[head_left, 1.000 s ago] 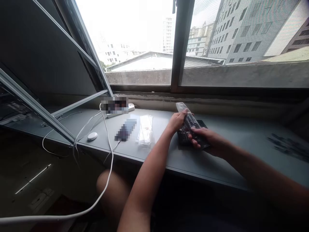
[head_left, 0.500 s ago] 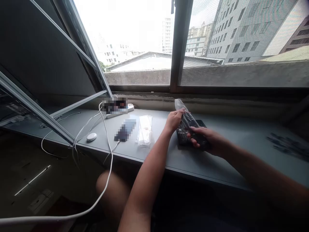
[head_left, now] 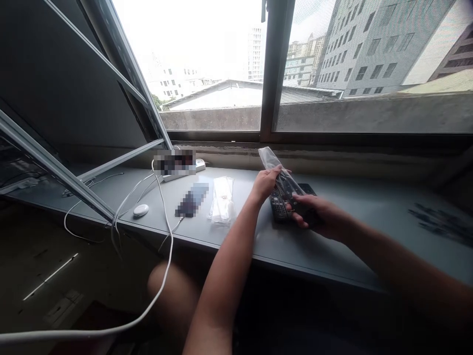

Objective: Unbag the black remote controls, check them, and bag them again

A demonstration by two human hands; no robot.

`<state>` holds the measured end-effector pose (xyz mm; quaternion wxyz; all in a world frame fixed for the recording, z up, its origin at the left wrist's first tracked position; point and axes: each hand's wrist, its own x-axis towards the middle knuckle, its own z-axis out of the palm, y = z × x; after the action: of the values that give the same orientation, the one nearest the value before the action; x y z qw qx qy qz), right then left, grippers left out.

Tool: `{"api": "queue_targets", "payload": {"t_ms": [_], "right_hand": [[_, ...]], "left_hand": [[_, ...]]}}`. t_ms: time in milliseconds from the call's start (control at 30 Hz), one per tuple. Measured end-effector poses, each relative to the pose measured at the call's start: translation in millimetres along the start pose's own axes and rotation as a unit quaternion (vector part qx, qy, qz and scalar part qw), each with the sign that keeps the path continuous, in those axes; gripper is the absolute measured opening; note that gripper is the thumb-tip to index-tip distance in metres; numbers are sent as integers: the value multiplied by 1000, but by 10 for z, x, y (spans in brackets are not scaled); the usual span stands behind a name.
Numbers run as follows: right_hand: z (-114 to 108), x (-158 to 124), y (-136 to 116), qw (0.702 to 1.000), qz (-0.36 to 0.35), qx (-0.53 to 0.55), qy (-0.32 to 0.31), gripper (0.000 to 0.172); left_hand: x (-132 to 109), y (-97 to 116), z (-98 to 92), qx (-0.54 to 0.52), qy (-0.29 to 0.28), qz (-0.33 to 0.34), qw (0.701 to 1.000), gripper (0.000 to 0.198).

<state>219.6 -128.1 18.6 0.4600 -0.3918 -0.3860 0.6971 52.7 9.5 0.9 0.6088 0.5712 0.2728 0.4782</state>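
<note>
My left hand (head_left: pixel 265 183) pinches the upper end of a clear plastic sleeve (head_left: pixel 269 159) that wraps a black remote control (head_left: pixel 291 193). My right hand (head_left: pixel 316 214) is closed around the lower end of that wrapped remote. Both hands hold it a little above the grey desk (head_left: pixel 332 236). A second black remote (head_left: pixel 278 208) lies flat on the desk just below my hands, partly hidden by them.
A clear packet with white contents (head_left: pixel 223 199) and a phone (head_left: pixel 192 198) on a cable lie left of my hands. Further left are a white round puck (head_left: pixel 141 210), white cables (head_left: pixel 162 207) and a power strip (head_left: pixel 177 165). A metal frame (head_left: pixel 55 162) slants across the left.
My left hand has drawn the plastic sleeve up and to the left along the remote. My right hand has stayed on the remote's lower end.
</note>
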Motion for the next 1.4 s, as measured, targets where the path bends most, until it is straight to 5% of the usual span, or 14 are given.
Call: {"api": "queue_targets", "payload": {"t_ms": [167,567,967,1233,1400], "right_hand": [[0,-8,-12,1000,-4,3,1,19],[-26,-19,-14,999,26,-38,-17,37],[27,-63,-93,1000,27,13,6,25],[55,-50,-52,1000,1,11,-12,27],[31,-47,-46,1000,-9,22,0,26]], "left_hand": [[-26,12,0,11,8,-28,1000,64],[-120,92,67,10,-86,-44,995,61],[-84,11,75,46,-56,-44,996,60],[-38,35,35,17,23,5,1000,49],[-63,7,55,8,-3,-61,998,57]]}}
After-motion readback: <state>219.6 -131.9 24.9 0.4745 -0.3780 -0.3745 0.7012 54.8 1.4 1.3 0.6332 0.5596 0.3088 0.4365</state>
